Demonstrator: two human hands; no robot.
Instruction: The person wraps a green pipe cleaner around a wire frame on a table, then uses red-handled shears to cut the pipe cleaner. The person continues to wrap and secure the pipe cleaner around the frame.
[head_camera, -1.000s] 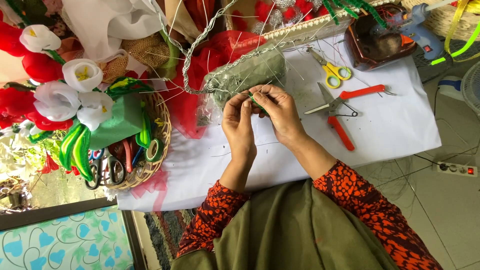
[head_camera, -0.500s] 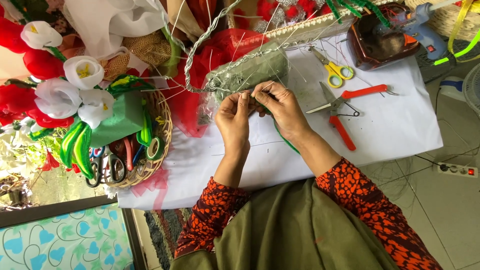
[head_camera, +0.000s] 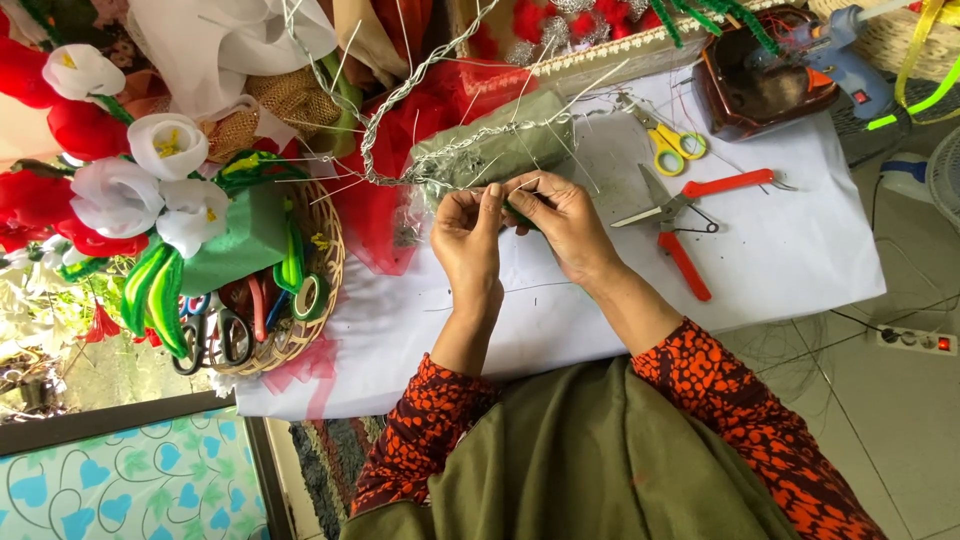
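Left hand (head_camera: 468, 235) and right hand (head_camera: 562, 218) now slightly lower on thin wire (head_camera: 512, 186).

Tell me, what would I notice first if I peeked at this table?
Probably the big red and white fabric flowers piled at the far left, beside a woven basket of scissors and tape. In the middle, the left hand and right hand pinch a thin wire over the white table, near the red-handled pliers.

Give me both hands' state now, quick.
Left hand: closed, pinching a thin silver wire.
Right hand: closed on a slim green stem.
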